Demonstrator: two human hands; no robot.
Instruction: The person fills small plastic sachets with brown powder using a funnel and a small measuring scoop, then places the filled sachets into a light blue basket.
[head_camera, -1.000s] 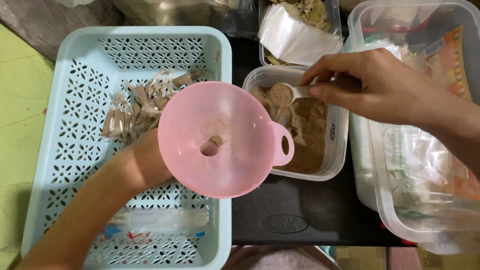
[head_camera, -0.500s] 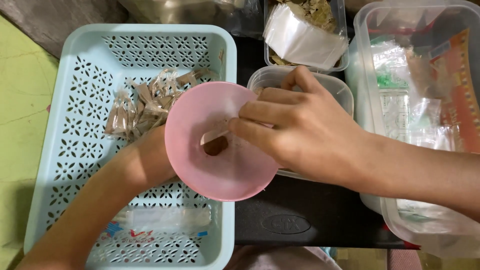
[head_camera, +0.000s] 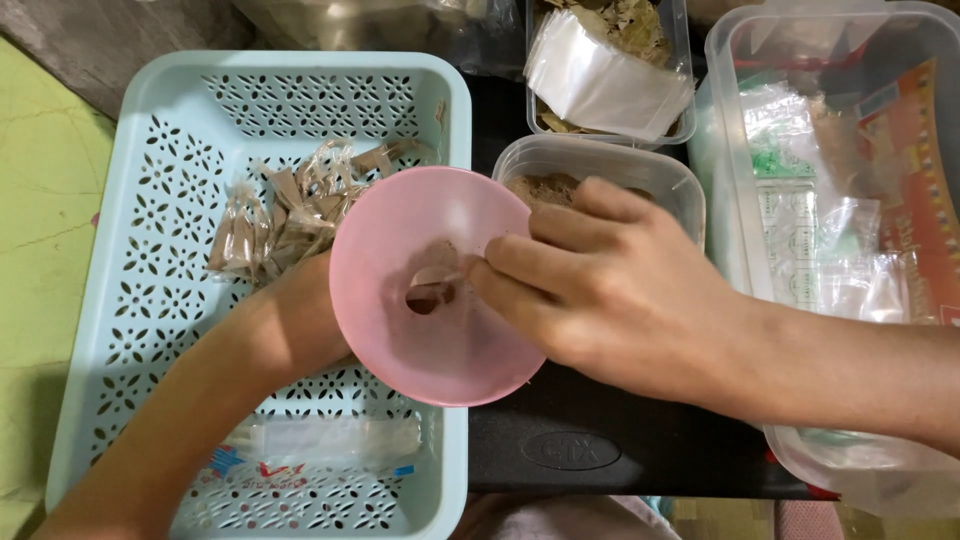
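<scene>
My left hand (head_camera: 290, 320) reaches under a pink funnel (head_camera: 400, 340) and holds it up over the edge of a light blue perforated basket (head_camera: 130, 200); its fingers are hidden beneath the funnel. My right hand (head_camera: 610, 290) lies over the funnel's right side and pinches a small spoon (head_camera: 445, 275) tipped into the funnel's hole, with brown powder on it. Just behind the funnel sits a clear tub of brown powder (head_camera: 545, 185), partly covered by my right hand.
Several small filled plastic packets (head_camera: 290, 205) lie in the basket, with a flat plastic bag (head_camera: 320, 445) at its near end. A container of dried leaves and empty clear bags (head_camera: 605, 75) stands at the back. A large clear bin (head_camera: 850, 220) of packaging is on the right.
My right hand carried the spoon from the powder tub leftward over the funnel and tipped powder into its hole. The left hand and funnel stayed nearly still.
</scene>
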